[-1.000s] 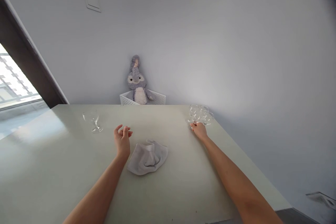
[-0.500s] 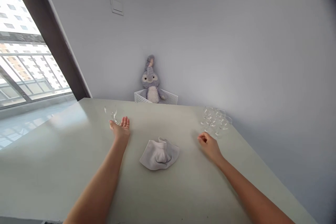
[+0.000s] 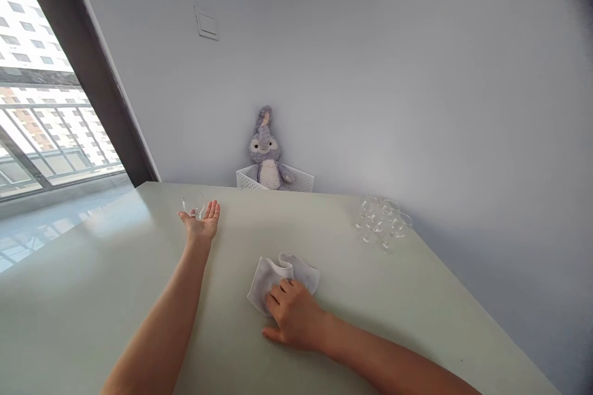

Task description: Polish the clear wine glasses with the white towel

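My left hand [image 3: 202, 222] lies palm up on the table with its fingers spread. Right at it stands a clear stemmed glass [image 3: 193, 204], its lower part partly hidden by the hand; I cannot tell whether they touch. A crumpled light grey cloth [image 3: 264, 274] sits in the middle of the table. Over its near side is my right hand [image 3: 296, 315], palm down. Its bent fingers rest on the fabric, while the thumb stretches apart, off the cloth.
Several clear glasses [image 3: 382, 221] stand grouped at the far right of the pale table [image 3: 231, 333]. Beyond the back edge, a grey plush toy [image 3: 266, 154] sits in a white perforated basket [image 3: 303, 183] against the wall. A window [image 3: 50, 123] is at the left.
My right hand has moved left from beside the group of glasses onto the cloth, its curled fingers now over it. My left hand has shifted slightly left, closer around the single glass.
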Available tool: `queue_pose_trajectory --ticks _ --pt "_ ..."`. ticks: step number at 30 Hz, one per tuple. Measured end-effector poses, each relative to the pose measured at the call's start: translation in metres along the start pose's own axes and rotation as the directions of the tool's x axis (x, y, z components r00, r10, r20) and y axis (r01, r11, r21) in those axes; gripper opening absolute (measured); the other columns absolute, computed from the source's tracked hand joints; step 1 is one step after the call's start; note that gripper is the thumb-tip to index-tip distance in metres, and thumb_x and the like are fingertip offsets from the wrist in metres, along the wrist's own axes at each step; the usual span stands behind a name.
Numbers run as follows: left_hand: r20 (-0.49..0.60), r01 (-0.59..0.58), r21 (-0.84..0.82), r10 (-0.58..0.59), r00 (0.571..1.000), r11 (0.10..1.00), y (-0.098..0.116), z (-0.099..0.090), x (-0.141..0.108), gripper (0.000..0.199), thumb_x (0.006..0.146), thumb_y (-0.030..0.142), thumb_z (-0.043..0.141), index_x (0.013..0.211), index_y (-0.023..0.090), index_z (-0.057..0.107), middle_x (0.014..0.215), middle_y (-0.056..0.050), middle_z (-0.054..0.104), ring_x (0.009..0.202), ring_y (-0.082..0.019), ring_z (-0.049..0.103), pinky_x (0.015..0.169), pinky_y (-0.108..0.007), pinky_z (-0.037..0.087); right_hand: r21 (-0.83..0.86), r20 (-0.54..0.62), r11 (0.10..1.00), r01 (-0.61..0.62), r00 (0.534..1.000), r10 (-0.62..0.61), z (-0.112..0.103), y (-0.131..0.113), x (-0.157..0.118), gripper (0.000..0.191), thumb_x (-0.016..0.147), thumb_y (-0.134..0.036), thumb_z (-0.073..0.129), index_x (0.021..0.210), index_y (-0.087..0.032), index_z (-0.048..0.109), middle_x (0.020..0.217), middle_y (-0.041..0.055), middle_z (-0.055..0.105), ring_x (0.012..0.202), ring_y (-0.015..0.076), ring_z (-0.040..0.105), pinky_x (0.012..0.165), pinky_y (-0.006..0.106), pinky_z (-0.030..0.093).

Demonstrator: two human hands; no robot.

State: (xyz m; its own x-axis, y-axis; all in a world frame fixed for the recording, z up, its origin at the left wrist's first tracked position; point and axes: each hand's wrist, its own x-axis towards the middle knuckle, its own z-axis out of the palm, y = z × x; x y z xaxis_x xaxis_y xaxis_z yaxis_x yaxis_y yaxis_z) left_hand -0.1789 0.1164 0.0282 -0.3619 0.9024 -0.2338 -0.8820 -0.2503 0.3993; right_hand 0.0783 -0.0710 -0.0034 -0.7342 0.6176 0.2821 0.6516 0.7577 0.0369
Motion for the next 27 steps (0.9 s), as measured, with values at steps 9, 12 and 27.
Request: queue_pose_trajectory --ticks 9,12,27 --pt "-0.058 -0.038 0.066 0.042 0.997 0.997 0.000 0.006 -0.012 0.036 0.083 0.055 0.031 0.097 0.023 0.036 0.110 -0.012 0.046 0.093 -0.013 0.058 0.070 -0.025 0.051 0.362 -0.070 0.921 -0.145 0.981 0.182 0.009 0.017 0.000 0.016 0.078 -0.011 0.042 0.077 -0.018 0.056 0.077 0.0042 0.058 0.069 0.0164 0.051 0.058 0.028 0.039" --pt "0.023 -0.053 0.188 0.049 0.999 0.981 -0.015 0.013 -0.037 0.026 0.081 0.043 0.046 0.092 0.021 0.039 0.105 -0.011 0.049 0.092 -0.013 0.059 0.074 -0.024 0.050 0.787 -0.171 0.549 -0.282 0.756 0.632 0.008 0.041 0.004 0.012 0.081 -0.023 0.044 0.080 -0.020 0.056 0.071 0.0009 0.055 0.064 0.0132 0.049 0.058 0.025 0.040" --pt "0.490 -0.033 0.587 -0.322 0.810 0.809 -0.108 0.006 -0.168 0.037 0.074 0.039 0.059 0.103 0.024 0.043 0.075 0.001 0.058 0.052 -0.009 0.056 0.052 -0.025 0.047 0.997 0.062 0.009 -0.082 0.818 0.572 -0.056 0.049 0.024 0.028 0.078 -0.028 0.047 0.104 -0.021 0.057 0.089 0.0034 0.061 0.057 0.0115 0.055 0.046 0.023 0.045"
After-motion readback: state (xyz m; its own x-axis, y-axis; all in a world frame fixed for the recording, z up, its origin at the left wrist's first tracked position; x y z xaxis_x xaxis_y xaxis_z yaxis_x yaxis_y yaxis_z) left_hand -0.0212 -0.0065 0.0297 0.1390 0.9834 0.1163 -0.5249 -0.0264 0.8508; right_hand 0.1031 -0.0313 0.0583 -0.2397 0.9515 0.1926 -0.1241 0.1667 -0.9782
